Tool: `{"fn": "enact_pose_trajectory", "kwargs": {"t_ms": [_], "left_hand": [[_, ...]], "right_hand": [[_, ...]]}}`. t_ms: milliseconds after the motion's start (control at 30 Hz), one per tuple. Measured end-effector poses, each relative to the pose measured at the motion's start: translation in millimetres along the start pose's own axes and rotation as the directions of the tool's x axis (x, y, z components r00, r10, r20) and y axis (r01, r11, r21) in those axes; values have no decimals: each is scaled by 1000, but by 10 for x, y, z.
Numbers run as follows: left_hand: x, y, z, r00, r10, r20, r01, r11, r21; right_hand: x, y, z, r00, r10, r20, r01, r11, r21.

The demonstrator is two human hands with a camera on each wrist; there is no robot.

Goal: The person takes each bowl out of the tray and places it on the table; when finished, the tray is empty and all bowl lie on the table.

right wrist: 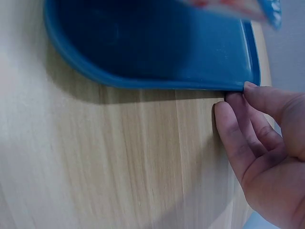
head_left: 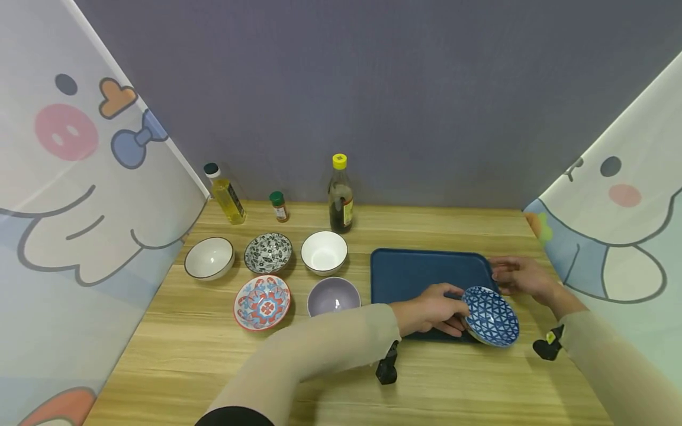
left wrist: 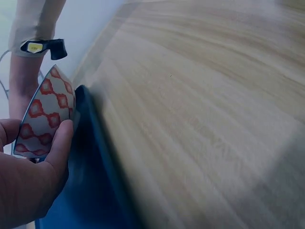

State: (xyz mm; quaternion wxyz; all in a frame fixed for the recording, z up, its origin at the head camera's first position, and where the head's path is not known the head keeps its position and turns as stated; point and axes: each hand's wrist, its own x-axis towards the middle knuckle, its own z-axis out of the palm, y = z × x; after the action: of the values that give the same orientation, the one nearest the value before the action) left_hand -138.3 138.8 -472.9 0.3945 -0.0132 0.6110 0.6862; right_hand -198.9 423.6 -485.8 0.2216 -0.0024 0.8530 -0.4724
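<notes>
My left hand (head_left: 439, 309) pinches the rim of a bowl (head_left: 491, 316) between thumb and fingers. Inside, the bowl has a blue and white triangle pattern; its outside, in the left wrist view, is white with red shapes (left wrist: 46, 114). Held tilted, it hangs over the front right corner of a dark blue rectangular tray (head_left: 421, 266). At the tray's right side is my right hand (head_left: 519, 277). In the right wrist view its thumb (right wrist: 259, 95) lies on the tray rim near a corner, with a fingertip tucked below the edge.
Left of the tray stand a purple bowl (head_left: 333, 296), a white bowl (head_left: 324, 251), a black floral bowl (head_left: 268, 252), a red-rimmed bowl (head_left: 262, 303) and a dark-rimmed white bowl (head_left: 209, 259). Behind are an oil bottle (head_left: 228, 198), a green-capped jar (head_left: 279, 207) and a soy sauce bottle (head_left: 341, 201).
</notes>
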Motion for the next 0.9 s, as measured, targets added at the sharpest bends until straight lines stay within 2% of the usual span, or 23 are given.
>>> {"fn": "enact_pose_trajectory", "kwargs": {"t_ms": [400,733,900], "left_hand": [[-272,284,-329,998,29,48,-29,1000,10],[-549,444,-620,995,55,85,-54,998,-14],[-672,515,-794,994,75,85,-73,997,-21]], "right_hand": [[30,33,10,1000,-2,2,2,1000,20],[42,33,7,1000,17,-15,-16,1000,4],[36,33,-13,1000,11,-14,-10,1000,2]]}}
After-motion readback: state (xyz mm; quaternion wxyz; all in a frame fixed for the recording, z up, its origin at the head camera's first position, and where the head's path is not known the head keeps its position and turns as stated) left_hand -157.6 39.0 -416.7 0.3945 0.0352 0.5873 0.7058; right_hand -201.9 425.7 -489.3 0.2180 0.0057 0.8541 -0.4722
